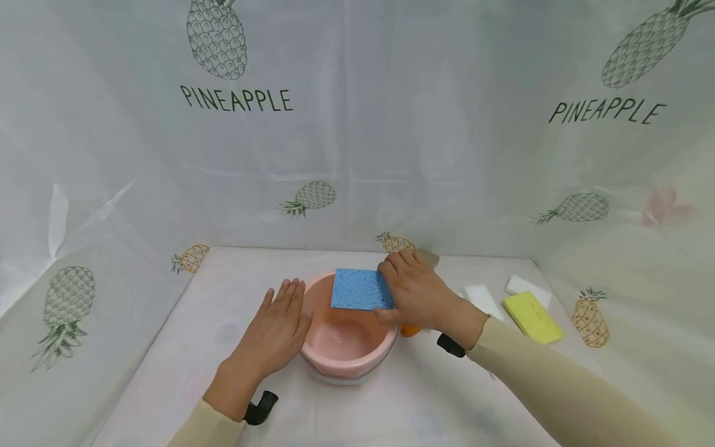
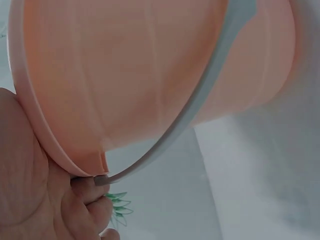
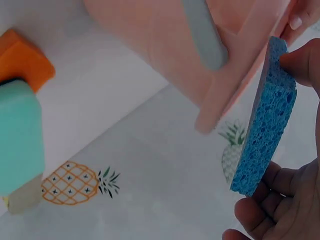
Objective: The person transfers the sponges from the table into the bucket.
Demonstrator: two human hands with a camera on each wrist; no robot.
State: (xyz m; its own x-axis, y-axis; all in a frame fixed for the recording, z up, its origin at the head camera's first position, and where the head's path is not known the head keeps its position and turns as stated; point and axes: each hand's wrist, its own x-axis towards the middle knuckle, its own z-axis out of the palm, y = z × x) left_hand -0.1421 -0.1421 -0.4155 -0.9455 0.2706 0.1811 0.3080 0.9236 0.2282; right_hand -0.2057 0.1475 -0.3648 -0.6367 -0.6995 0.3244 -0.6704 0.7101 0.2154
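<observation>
You have your right hand [image 1: 418, 293] gripping a blue sponge [image 1: 357, 290] by its right end, thumb on the near edge and fingers along the far one. The sponge is over the far part of the opening of a pink bucket [image 1: 349, 370], its flat face showing to the head camera; whether it touches the rim is hard to tell from these angles. Your left hand [image 1: 279, 329] lies along the left side of the bucket, its fingers straight and close together in the head view and its palm against the rim in the left wrist view. The bucket's gray handle [image 2: 190, 105] hangs down across its outer side. Just right of the bucket sits an orange block [image 3: 22, 60], partly hidden by your right hand in the head view, with a mint-green object [image 3: 20, 142] beside it. Farther right on the white table [image 1: 262, 273], beyond your right forearm, a yellow sponge [image 1: 533, 317] lies near two white pads [image 1: 484, 301]. Behind everything hangs a pineapple-print sheet [image 1: 408, 136].
</observation>
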